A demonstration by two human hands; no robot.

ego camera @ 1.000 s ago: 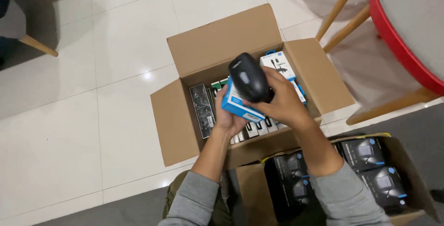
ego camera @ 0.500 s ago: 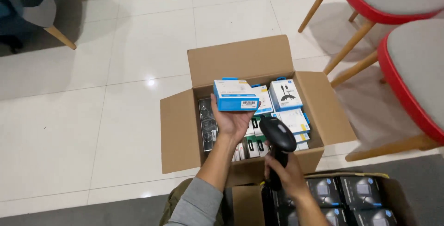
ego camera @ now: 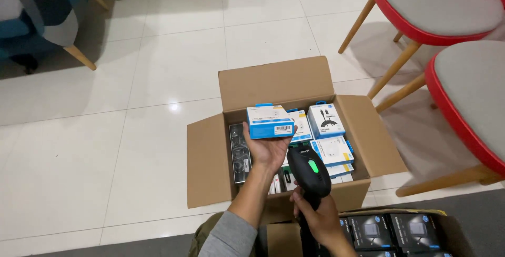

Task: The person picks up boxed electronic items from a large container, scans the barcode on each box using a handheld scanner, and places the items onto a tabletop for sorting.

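My left hand (ego camera: 268,149) holds a small blue-and-white product box (ego camera: 269,121) upright above an open cardboard carton (ego camera: 273,83), its label side facing me. My right hand (ego camera: 318,220) grips the handle of a black handheld scanner (ego camera: 310,175) with a green light on top. The scanner's head points up toward the small box, just below and right of it. Inside the carton lie several more blue-and-white boxes (ego camera: 326,120) and some dark packages (ego camera: 240,152).
A second carton (ego camera: 400,230) with several black boxes sits at the bottom right. Two red-and-grey chairs with wooden legs (ego camera: 442,9) stand to the right. A blue patterned chair (ego camera: 37,9) is at the top left. The floor (ego camera: 105,130) is white tile.
My right hand has drawn the scanner down off the small box to below it. My left hand has raised the box and turned its label toward me. The view has shifted.
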